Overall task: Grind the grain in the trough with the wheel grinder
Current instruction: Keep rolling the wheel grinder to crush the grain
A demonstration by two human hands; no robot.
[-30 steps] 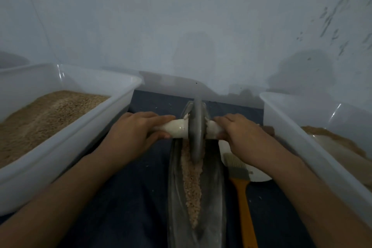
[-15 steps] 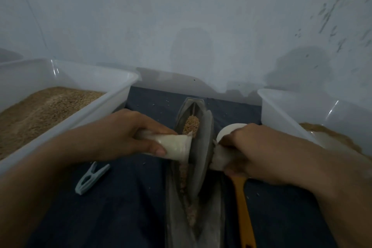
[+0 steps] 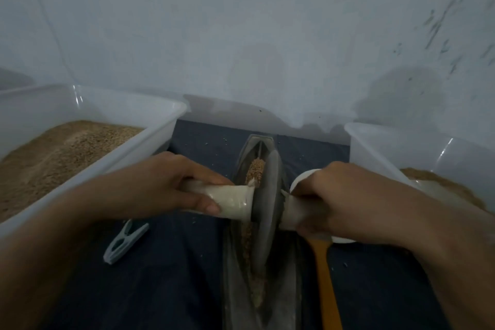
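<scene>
Nearest, the metal trough [image 3: 281, 311] runs out of frame at the bottom, grain [image 3: 257, 289] lying along its groove. Mid-trough stands the wheel grinder [image 3: 265, 211], left hand [image 3: 158, 185] and right hand [image 3: 345, 201] each wrapped round a pale handle. An orange-handled tool [image 3: 325, 284], perhaps a brush, hides behind the right wrist. Farther, more grain heaps beyond the wheel.

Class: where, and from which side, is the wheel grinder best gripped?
By its two pale handles, one hand from each side, as the left hand and right hand do. The handles stick out sideways from the disc, which stands on edge in the trough.
</scene>
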